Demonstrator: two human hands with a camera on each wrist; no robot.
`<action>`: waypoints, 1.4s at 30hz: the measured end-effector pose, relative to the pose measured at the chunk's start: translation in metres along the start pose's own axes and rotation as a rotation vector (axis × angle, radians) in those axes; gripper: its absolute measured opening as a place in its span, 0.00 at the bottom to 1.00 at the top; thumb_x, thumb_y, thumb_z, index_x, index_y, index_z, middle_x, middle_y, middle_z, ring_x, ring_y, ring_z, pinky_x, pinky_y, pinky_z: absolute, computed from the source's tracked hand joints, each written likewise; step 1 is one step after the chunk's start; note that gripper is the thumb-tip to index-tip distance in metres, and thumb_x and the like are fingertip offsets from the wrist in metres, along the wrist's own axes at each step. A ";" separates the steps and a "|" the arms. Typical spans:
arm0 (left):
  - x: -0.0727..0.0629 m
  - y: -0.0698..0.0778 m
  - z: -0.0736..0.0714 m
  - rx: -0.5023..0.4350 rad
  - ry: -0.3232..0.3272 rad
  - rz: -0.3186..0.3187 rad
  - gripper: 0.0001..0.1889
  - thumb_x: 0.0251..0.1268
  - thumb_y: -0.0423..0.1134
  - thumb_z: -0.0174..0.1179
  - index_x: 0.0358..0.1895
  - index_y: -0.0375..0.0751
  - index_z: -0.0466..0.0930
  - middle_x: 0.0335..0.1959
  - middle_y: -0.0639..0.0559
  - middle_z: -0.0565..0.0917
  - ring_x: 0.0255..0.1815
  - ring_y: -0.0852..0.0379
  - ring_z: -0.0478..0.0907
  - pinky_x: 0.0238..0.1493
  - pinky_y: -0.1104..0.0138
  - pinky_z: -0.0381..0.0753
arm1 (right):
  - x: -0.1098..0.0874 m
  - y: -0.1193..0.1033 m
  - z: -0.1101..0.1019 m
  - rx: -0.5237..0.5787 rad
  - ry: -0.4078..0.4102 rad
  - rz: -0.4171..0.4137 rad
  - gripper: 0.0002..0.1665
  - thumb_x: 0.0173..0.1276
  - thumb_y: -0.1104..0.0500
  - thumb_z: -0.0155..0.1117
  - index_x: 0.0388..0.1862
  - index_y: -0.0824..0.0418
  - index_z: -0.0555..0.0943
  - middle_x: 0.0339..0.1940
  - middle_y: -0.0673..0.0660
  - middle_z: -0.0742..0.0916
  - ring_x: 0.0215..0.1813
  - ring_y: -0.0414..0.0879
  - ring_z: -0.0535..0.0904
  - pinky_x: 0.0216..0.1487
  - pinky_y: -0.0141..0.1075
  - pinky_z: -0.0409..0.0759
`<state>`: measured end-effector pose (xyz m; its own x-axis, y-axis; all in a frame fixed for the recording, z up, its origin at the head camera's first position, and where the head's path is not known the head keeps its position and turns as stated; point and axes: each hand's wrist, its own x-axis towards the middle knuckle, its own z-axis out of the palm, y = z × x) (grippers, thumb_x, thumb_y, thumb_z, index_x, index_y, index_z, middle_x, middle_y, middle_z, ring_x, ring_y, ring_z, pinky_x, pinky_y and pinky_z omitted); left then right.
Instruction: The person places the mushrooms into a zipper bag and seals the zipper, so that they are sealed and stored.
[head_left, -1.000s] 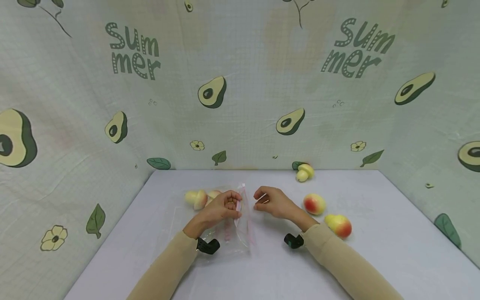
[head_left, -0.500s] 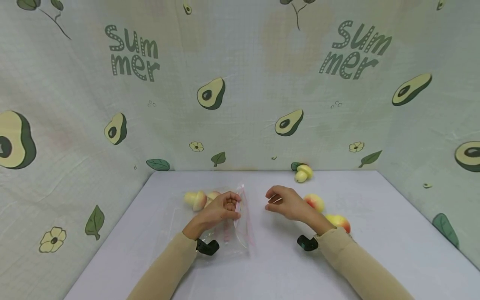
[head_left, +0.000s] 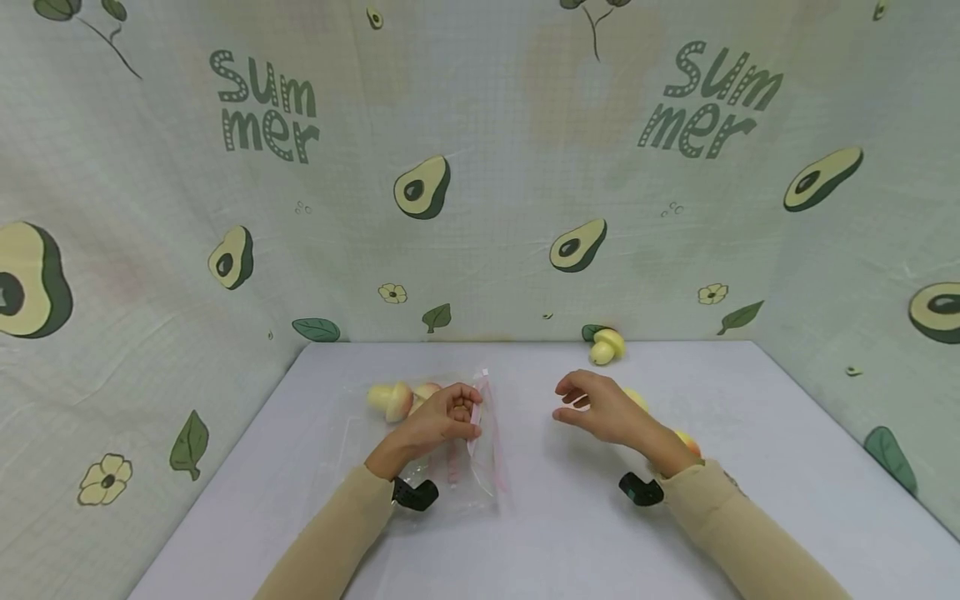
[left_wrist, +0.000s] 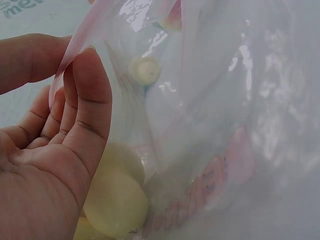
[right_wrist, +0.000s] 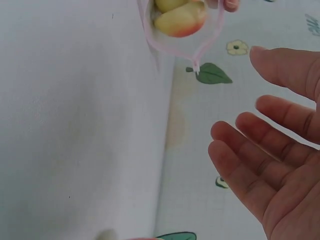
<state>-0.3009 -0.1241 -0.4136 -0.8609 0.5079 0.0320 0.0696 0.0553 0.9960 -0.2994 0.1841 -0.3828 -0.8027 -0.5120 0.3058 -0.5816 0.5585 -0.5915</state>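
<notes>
My left hand (head_left: pixel 438 421) pinches the pink-edged rim of a clear zip bag (head_left: pixel 483 483) lying on the table. Thumb and index finger meet on that rim in the left wrist view, and the bag's mouth gapes in the right wrist view. Inside lie pale yellow pieces with reddish tints (head_left: pixel 390 402), one shaped like a mushroom; my left hand partly covers them. My right hand (head_left: pixel 600 408) hovers right of the bag, fingers apart and loosely bent, holding nothing. Behind it, a round yellow fruit (head_left: pixel 636 397) and a yellow-red pear (head_left: pixel 688 442) are mostly hidden by the hand and forearm.
A yellow mushroom (head_left: pixel 607 347) stands at the table's back edge, against the printed cloth backdrop (head_left: pixel 495 283). Cloth also rises along both sides of the white table (head_left: pixel 555 542).
My right hand has moved right, away from the bag's mouth, and now covers more of the round fruit and the pear. My left hand keeps its pinch on the rim.
</notes>
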 end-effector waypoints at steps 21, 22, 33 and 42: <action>0.000 0.000 0.000 0.002 -0.013 0.011 0.28 0.50 0.19 0.64 0.55 0.20 0.61 0.32 0.47 0.68 0.27 0.60 0.66 0.27 0.73 0.69 | -0.058 0.013 -0.039 -0.211 0.046 0.059 0.21 0.59 0.49 0.72 0.45 0.58 0.79 0.43 0.53 0.81 0.47 0.52 0.77 0.49 0.51 0.76; 0.000 0.000 0.000 0.002 -0.014 0.012 0.28 0.50 0.19 0.64 0.55 0.20 0.61 0.32 0.47 0.68 0.27 0.60 0.66 0.27 0.73 0.69 | -0.060 0.015 -0.040 -0.220 0.051 0.056 0.21 0.59 0.49 0.72 0.46 0.59 0.79 0.44 0.53 0.81 0.48 0.52 0.77 0.49 0.51 0.76; 0.003 -0.001 0.004 0.010 -0.025 0.010 0.29 0.51 0.20 0.64 0.56 0.20 0.61 0.30 0.50 0.68 0.28 0.59 0.65 0.27 0.73 0.67 | -0.086 0.031 -0.054 -0.255 0.061 0.171 0.26 0.58 0.46 0.71 0.48 0.61 0.78 0.49 0.56 0.81 0.56 0.59 0.75 0.54 0.57 0.71; 0.002 -0.002 0.001 0.029 0.003 0.013 0.27 0.49 0.20 0.65 0.54 0.24 0.65 0.33 0.48 0.68 0.29 0.59 0.65 0.28 0.72 0.68 | -0.094 0.037 -0.064 -0.319 0.036 0.198 0.29 0.58 0.44 0.71 0.50 0.61 0.78 0.50 0.57 0.81 0.55 0.59 0.75 0.53 0.57 0.72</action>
<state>-0.3020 -0.1228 -0.4153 -0.8613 0.5061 0.0447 0.0948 0.0737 0.9928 -0.2541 0.2945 -0.3854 -0.9046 -0.3535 0.2383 -0.4219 0.8223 -0.3818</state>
